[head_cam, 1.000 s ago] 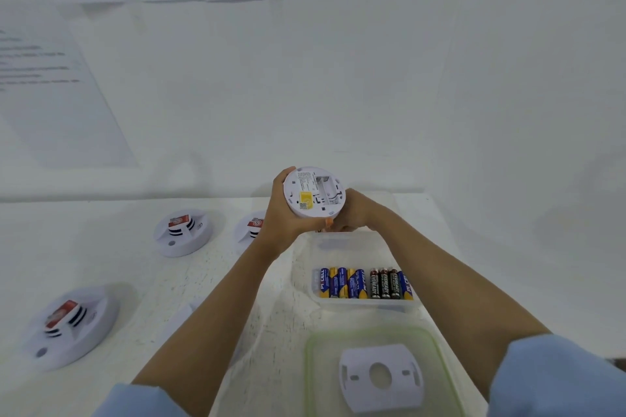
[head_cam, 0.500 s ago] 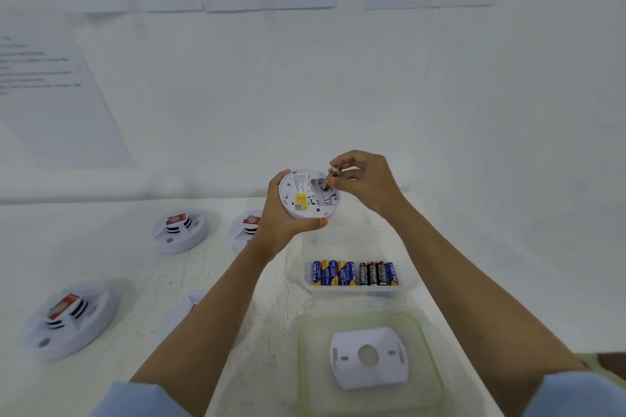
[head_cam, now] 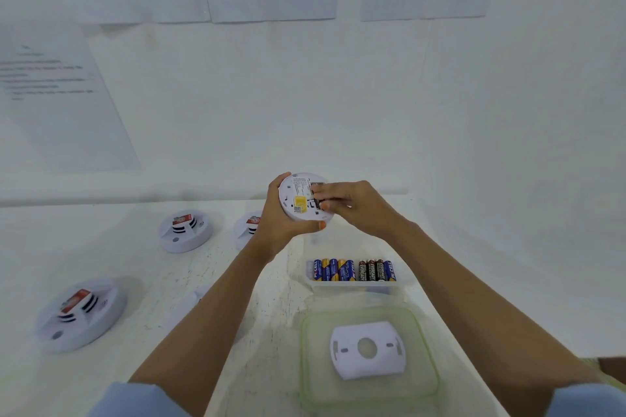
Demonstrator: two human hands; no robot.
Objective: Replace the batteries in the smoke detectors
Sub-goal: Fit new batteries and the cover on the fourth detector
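My left hand (head_cam: 283, 225) grips a round white smoke detector (head_cam: 295, 197) from the left and holds it up above the table, its back with a yellow label turned to me. My right hand (head_cam: 359, 206) reaches in from the right. Its fingertips press a dark battery (head_cam: 318, 203) down into the detector's open compartment, and the fingers hide most of the battery. Below my hands, a clear tray (head_cam: 352, 286) holds several blue-yellow and black batteries (head_cam: 352, 270) in a row.
Three more smoke detectors lie on the white table: near left (head_cam: 81, 315), back left (head_cam: 184, 230), and one (head_cam: 249, 225) half hidden behind my left wrist. A green-rimmed lid (head_cam: 423, 345) near me carries a white mounting plate (head_cam: 367, 349). A wall with papers stands close behind.
My right hand came up from under the detector with a battery pinched in its fingers, then lowered onto the detector's back. The fingers now lie flat on the compartment.
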